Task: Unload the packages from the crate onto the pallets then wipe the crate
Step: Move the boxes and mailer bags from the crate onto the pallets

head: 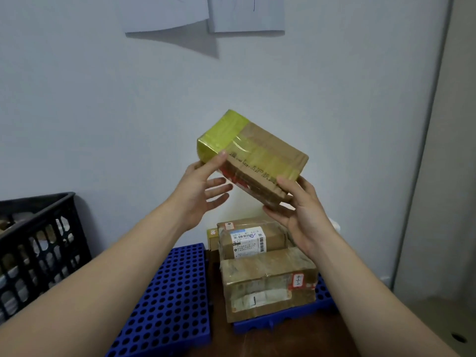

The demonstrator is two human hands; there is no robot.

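The person holds a box [253, 157] up in the middle of the frame, in front of a pale wall [90, 112]. The box is brown card, tilted down to the right, and its upper left end is wrapped in yellow tape. The left hand [203, 191] meets it at the left edge. The thumb lies on the near face, and the index finger seems to pass behind the box in a pinch, though that finger is mostly hidden. Its other fingers are spread loose under the box. The right hand [296, 210] grasps the lower right corner, thumb on the near face and fingers curled beneath.

Below the box, in the lower centre, two blue pallets with round holes lie side by side. The left pallet [170, 292] is bare where it shows. The right pallet [325, 292] bears three packages. A taped front package [268, 279] is nearest. A labelled package [249, 240] with a white barcode label touches it from behind. Just left of that one is a small package [212, 235].

A black crate [38, 240] stands at the lower left edge, near the left pallet. Things show dimly through its holes.

Two papers [164, 14] hang on the wall at the top.
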